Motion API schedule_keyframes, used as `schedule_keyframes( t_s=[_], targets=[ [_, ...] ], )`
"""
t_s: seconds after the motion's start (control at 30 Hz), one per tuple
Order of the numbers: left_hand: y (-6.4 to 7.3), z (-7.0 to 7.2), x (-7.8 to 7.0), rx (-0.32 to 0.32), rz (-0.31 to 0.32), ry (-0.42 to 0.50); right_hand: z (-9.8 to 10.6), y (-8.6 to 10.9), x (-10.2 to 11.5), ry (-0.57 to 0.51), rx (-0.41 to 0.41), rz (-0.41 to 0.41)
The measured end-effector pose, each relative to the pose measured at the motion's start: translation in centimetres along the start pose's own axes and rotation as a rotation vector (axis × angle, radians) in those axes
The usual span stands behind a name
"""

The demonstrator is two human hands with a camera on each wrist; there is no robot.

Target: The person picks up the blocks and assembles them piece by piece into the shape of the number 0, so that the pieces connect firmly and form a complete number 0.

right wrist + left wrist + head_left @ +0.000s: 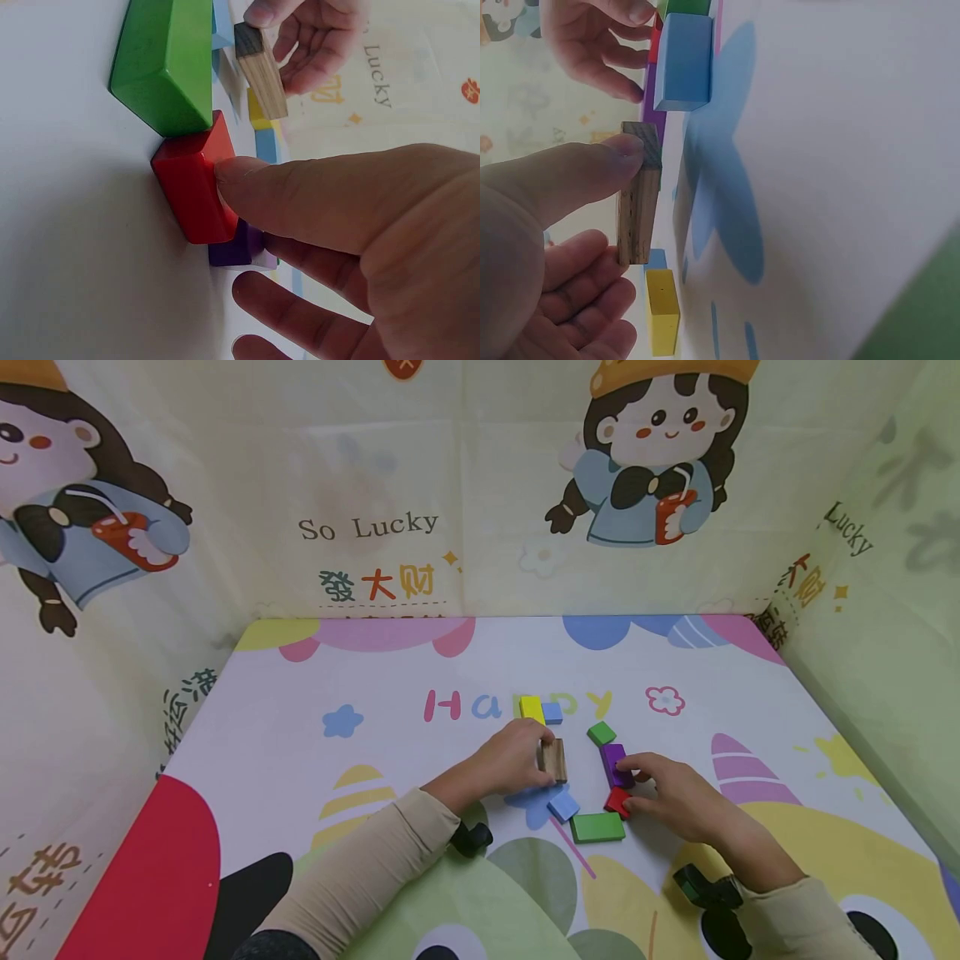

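Observation:
My left hand (510, 756) pinches a plain wooden block (555, 762) by its two ends, thumb on one and fingertips on the other. In the left wrist view this wooden block (640, 214) is held above the table surface. With its thumb on the red block (187, 187) and a fingertip at the purple block (613, 764), my right hand (675, 797) touches the right side of a loose ring of blocks. A long green block (597, 828) meets the red one at the front. Left of that lies a tilted blue block (564, 806).
Behind the left hand, a yellow block (531, 707) stands beside a small blue block (552, 713). A small green block (602, 732) sits at the purple block's far end. The printed tabletop (450, 668) meets a cloth wall (495, 585) at the back.

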State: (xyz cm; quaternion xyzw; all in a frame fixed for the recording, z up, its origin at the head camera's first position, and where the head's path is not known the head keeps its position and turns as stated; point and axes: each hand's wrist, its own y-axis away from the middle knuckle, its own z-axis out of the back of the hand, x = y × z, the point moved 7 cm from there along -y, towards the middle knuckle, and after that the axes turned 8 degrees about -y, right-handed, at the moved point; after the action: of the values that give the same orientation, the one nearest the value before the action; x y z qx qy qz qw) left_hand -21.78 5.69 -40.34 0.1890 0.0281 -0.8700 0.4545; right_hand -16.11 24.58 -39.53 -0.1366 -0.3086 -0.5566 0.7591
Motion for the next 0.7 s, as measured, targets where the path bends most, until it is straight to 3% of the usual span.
schedule_keyframes(
  t_s=[0.7],
  targets=[
    [-0.12, -0.43, -0.05, 0.029, 0.032, -0.023, -0.06, -0.1, -0.14, 0.013, 0.002, -0.018]
  ],
)
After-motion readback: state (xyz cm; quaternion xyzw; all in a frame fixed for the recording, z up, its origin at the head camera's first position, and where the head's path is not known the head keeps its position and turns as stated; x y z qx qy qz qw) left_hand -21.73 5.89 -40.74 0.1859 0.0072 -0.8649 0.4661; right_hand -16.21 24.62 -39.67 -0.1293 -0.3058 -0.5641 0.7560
